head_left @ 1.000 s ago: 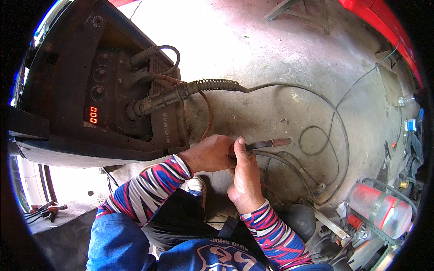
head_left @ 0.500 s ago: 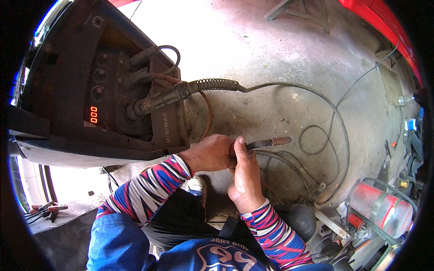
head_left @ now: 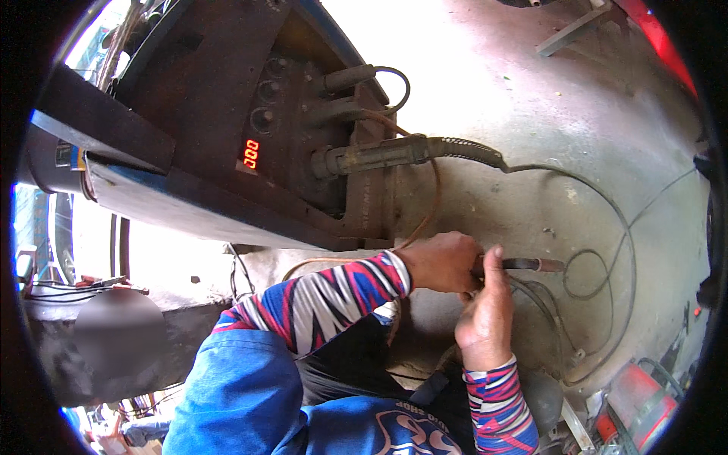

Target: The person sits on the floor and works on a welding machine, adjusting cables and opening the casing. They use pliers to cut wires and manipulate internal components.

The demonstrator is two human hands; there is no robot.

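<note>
A MIG welding torch lies sideways across my two hands, its dark bent neck and brownish nozzle pointing right. My left hand is closed around the handle end, which is mostly hidden in the fist. Against it, my right hand also grips the torch, thumb raised along it; its wrapped fingers are partly hidden. Beyond my left hand stands a dark welding machine with knobs and a lit red display. The torch cable's thick connector is plugged into its front.
A grey cable loops over the concrete floor on the right. At lower right lies a red-and-clear cylinder among metal parts. A metal stand is at the far right. Clamps with black leads rest on a ledge at left.
The view has swung left, so the machine, cables and hands appear farther right. Both hands keep their grip on the welding torch, with little visible change in its position between them.
</note>
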